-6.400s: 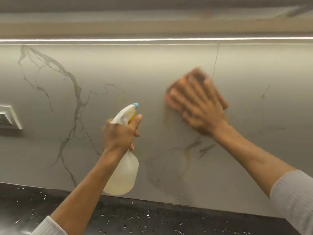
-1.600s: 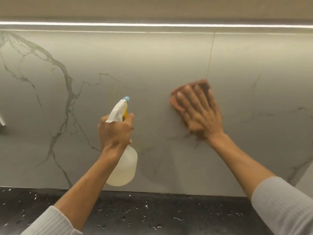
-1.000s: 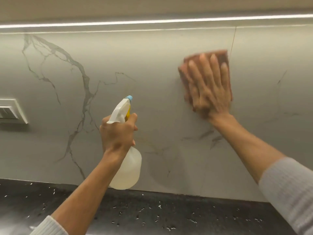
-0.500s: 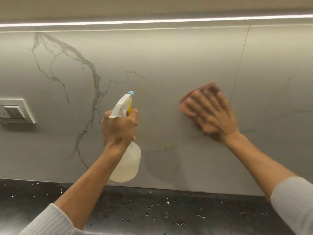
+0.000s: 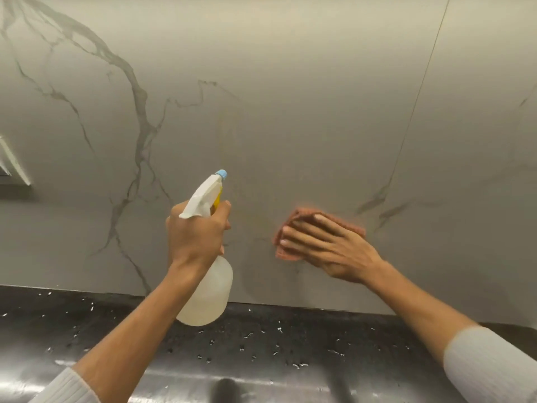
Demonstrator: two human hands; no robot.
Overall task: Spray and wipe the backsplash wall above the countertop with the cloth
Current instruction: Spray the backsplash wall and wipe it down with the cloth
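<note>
Switch plate (image 5: 13,167): only a pale corner of it showed at the far left edge of the wall, too cropped to make out more.
Wall (image 5: 290,97): a grey marble-look backsplash stood in front of the person, with pale veins branching down its left part and a thin vertical seam (image 5: 418,97) running down the right part.
Left sleeve (image 5: 66,388): a ribbed, light-coloured cuff sat low at the left, the forearm bare above it.
Left hand (image 5: 197,234): it was closed around the neck of the spray bottle, forefinger curled over the front by the trigger, holding it up off the counter.
Spray bottle (image 5: 209,292): a cloudy plastic body hung below the fist, its white head with a blue nozzle tip (image 5: 221,174) pointing up and toward the wall, near it but not touching.
Countertop (image 5: 261,338): black and speckled white, it ran along the foot of the wall, glossy toward the near edge.
Cloth (image 5: 286,251): a small orange-pink piece lay flat on the lower wall, right of the bottle and left of the seam, a little above the counter.
Right hand (image 5: 331,245): spread open, fingers straight and pointing left, palm pressing the cloth against the wall and covering most of it.
Right sleeve (image 5: 488,365): light grey, pushed up the forearm at the lower right.
</note>
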